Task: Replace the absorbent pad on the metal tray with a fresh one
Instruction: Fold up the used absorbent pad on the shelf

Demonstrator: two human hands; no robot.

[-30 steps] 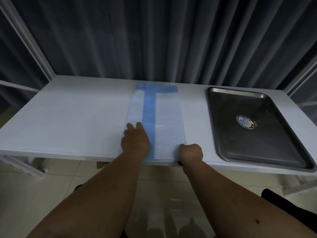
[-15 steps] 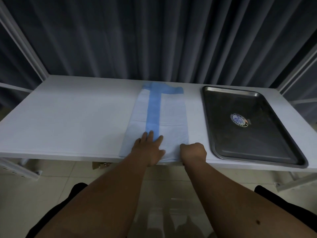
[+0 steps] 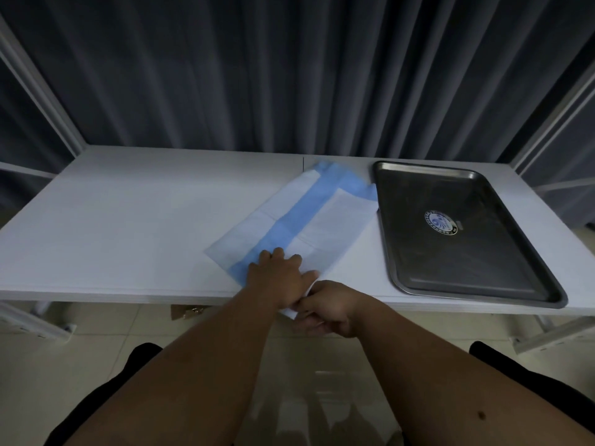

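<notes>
The left hand [image 3: 279,278] lies flat on the near end of the folded absorbent pad [image 3: 309,217], fingers straight and spread, pressing it to the white table [image 3: 128,217]. Just beside it, touching its wrist, the right hand [image 3: 325,309] is curled at the table's front edge and pinches the pad's near corner, which hangs a little past that edge. The pad is white with a blue band running its length and a second blue band across its far end, so the 2 bands meet in a T shape; it lies at a slant, the near end under the hands and the far end pointing toward the right, where its blue corner touches or slightly overlaps the left rim of the metal tray [image 3: 402,284]. The tray sits on the right part of the table with no pad in it. On its floor is 1 round sticker [image 3: 440,222], blue and white with a ring of writing too small to read. Behind the table hangs a dark pleated curtain [image 3: 289,69].
</notes>
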